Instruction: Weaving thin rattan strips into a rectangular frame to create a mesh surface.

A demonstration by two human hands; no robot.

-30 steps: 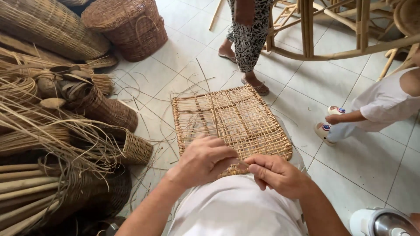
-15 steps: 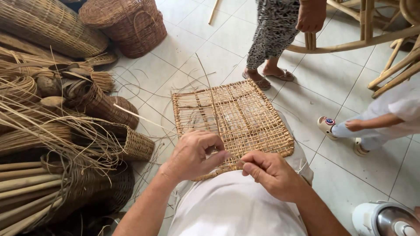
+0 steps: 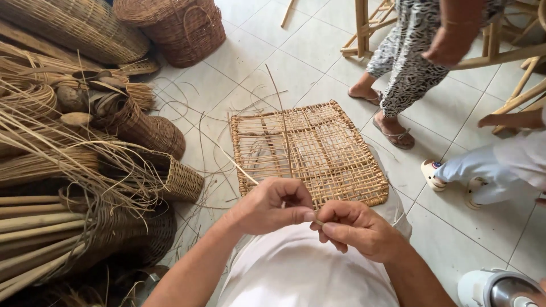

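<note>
Since a second ago your hands have drawn together at the mat's near edge: left hand (image 3: 272,206) and right hand (image 3: 355,228) pinch a thin strand (image 3: 282,126), seemingly rising from the mat (image 3: 341,170). Beyond, a bystander's sandalled feet (image 3: 392,133) have shifted.

Pale square floor tiles (image 3: 318,51) are catching even daylight. On the left, woven baskets (image 3: 170,25) and bundles of cane (image 3: 34,227) are lying heaped. A bamboo chair frame (image 3: 369,28) is standing at the top right, where 2 people (image 3: 415,51) are waiting. A white appliance (image 3: 500,290) is sitting bottom right.
</note>
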